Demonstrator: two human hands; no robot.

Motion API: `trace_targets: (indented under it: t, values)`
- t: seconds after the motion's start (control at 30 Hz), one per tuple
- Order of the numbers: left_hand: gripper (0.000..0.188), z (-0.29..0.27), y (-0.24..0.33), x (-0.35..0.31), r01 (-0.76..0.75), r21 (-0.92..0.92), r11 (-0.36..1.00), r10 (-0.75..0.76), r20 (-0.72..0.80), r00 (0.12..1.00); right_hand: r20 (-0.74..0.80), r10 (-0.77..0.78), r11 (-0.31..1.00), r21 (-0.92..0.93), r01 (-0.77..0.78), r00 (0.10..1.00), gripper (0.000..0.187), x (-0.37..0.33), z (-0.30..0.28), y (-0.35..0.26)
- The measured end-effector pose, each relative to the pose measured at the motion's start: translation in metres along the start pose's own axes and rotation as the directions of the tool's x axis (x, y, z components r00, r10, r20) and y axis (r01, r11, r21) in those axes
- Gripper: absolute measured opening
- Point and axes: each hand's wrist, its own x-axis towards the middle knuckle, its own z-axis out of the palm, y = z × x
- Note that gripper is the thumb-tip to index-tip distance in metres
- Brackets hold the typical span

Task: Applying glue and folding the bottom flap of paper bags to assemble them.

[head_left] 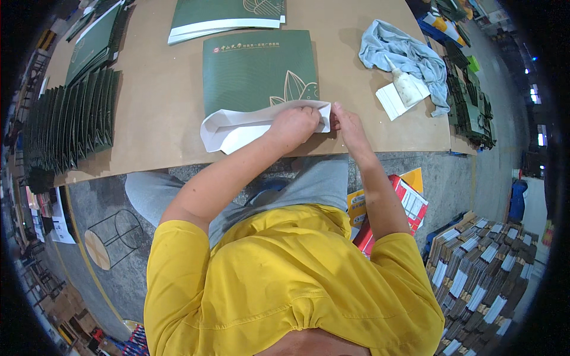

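A flat green paper bag (256,71) with gold print lies before me at the table's front edge. Its near end is a white, folded bottom (234,123), partly opened out with its flaps raised. My left hand (295,126) is closed on these white flaps toward the right end, its fingertips tucked inside the fold. At the bag's right corner my right hand (350,126) has its thumb and curled fingers closed against the edge. The exact grip of its fingers is partly hidden.
More green bags (225,18) lie flat beyond. A row of folded bags (74,118) stands at the left. On the right are a blue-grey cloth (386,44), a white squeeze bottle (405,89) and white paper slips (390,102). A stool (98,249) stands on the floor.
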Motion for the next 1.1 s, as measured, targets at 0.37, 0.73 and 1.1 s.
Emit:
trace_targets:
  t: [0.37, 0.73, 1.1]
  values:
    - [0.015, 0.014, 0.004, 0.022, -0.003, -0.101, 0.995, 0.011, 0.079, 0.997, 0.098, -0.007, 0.674, -0.735, 0.077, 0.995, 0.031, -0.001, -0.002, -0.036]
    - [0.014, 0.030, -0.028, -0.011, -0.065, -0.391, 0.918, -0.002, -0.169, 0.986, 0.054, -0.355, 0.569, -0.780, 0.261, 0.933, 0.020, 0.000, 0.041, -0.040]
    - [0.015, 0.014, -0.040, 0.004, 0.150, -0.986, -0.074, -0.586, 0.165, 0.793, 0.052, -0.257, 0.384, -0.911, 0.151, 0.965, 0.013, -0.005, 0.078, -0.018]
